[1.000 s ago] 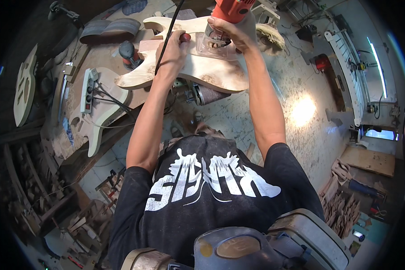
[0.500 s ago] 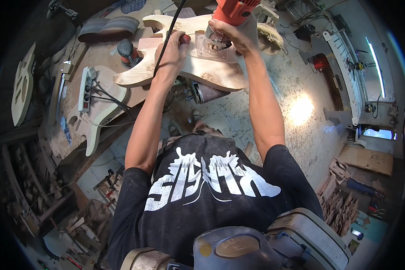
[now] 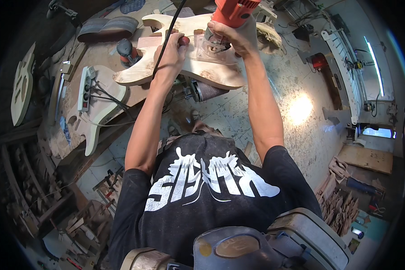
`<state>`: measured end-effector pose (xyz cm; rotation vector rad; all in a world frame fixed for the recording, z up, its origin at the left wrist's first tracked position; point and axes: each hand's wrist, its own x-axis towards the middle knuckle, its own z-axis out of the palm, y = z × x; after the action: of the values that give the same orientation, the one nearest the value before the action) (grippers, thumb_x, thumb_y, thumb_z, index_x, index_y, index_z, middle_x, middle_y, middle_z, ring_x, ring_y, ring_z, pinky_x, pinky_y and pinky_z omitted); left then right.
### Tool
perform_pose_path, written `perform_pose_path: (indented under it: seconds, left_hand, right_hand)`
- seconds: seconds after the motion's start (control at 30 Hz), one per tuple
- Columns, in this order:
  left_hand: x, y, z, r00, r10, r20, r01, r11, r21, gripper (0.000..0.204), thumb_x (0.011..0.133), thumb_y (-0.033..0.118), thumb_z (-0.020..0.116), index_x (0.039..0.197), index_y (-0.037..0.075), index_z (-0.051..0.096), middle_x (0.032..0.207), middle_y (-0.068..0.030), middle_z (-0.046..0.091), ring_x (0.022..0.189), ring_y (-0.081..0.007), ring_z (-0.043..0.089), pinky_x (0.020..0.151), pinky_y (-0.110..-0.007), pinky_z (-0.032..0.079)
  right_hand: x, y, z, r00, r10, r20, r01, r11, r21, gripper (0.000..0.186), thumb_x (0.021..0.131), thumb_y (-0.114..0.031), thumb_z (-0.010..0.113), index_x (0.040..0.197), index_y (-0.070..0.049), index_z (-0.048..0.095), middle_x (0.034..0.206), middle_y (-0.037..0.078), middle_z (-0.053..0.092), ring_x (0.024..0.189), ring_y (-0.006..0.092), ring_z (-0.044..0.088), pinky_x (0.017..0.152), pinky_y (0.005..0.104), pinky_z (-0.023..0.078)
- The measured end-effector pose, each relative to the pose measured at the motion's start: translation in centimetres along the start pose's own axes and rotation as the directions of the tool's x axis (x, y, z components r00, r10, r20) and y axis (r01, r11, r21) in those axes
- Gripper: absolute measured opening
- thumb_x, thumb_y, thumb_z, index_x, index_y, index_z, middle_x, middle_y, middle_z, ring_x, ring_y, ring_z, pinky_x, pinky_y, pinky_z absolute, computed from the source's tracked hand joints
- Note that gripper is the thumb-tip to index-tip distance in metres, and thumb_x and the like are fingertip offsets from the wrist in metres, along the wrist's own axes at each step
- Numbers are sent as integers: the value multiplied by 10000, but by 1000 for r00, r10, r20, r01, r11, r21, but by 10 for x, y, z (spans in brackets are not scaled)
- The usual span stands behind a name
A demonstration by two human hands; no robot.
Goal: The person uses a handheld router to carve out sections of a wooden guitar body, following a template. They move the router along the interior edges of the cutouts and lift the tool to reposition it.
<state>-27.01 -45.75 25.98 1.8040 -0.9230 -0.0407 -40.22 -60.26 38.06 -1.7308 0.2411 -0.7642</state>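
Observation:
My right hand [image 3: 239,38] grips an orange trim router [image 3: 235,12], its fingers closed around the lower part of the tool. The router stands on its clear base plate [image 3: 210,50], which lies on a pale wooden guitar body [image 3: 211,72]. My left hand [image 3: 170,53] rests on the same body, to the left of the router. A red rounded knob [image 3: 183,41] sticks out beside its closed fingers; what the knob belongs to is hidden. A black cord [image 3: 168,33] runs down over the left wrist. The router bit cannot be made out clearly.
A sander [image 3: 127,50] stands on the bench left of the body. Nearer are a white power strip [image 3: 86,90] with plugs and another guitar body [image 3: 96,121]. Behind lies a curved sanding belt [image 3: 108,29]. A belt roller [image 3: 207,91] sits below the near edge.
The guitar body's near right edge appears slightly further left and up. Both hands keep their grips, and the router has barely shifted.

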Motion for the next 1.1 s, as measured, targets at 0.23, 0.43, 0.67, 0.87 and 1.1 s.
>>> perform_pose_path:
  seconds: [0.23, 0.43, 0.67, 0.87, 1.1]
  left_hand:
    - [-3, -1, 0, 1000, 12, 10, -12, 1000, -6, 283, 944, 152, 682, 1219, 89, 663, 998, -224, 734, 954, -418, 717, 815, -471, 551]
    - [-3, 0, 0, 999, 39, 0, -39, 999, -25, 281, 942, 150, 686, 1211, 72, 666, 1028, -207, 738, 970, -408, 717, 823, -462, 552]
    - [-3, 7, -4, 1000, -17, 14, 17, 1000, -14, 289, 943, 154, 685, 1220, 73, 670, 1040, -206, 738, 989, -404, 716, 843, -458, 552]
    - [-3, 21, -12, 991, -91, 99, 87, 995, 38, 373, 950, 92, 693, 1309, 12, 629, 1139, -228, 734, 1096, -346, 716, 932, -405, 549]
    - [-1, 21, -13, 992, -90, 88, 84, 994, 71, 373, 951, 104, 691, 1307, 10, 632, 1135, -235, 734, 1089, -352, 717, 931, -403, 550]
  right_hand:
    - [-1, 1, -2, 999, -46, 8, 46, 999, -16, 312, 763, -146, 880, 964, -3, 688, 819, 35, 705, 685, 104, 663, 615, 253, 536]
    - [1, 2, -2, 997, -79, 7, 79, 996, -29, 333, 751, -157, 893, 960, 0, 686, 808, 35, 701, 677, 102, 658, 612, 252, 534]
    - [1, 0, -3, 997, -78, 15, 78, 996, -37, 333, 747, -165, 893, 963, -5, 695, 835, 36, 714, 711, 110, 678, 640, 260, 553]
    - [-2, -1, -2, 1000, -11, -15, 10, 999, -37, 285, 788, -144, 858, 988, -10, 705, 882, 45, 740, 751, 121, 706, 665, 265, 566]
    - [-5, -15, 4, 997, 78, 13, -78, 997, 30, 267, 806, -142, 845, 999, -9, 717, 894, 51, 759, 781, 132, 730, 687, 270, 580]
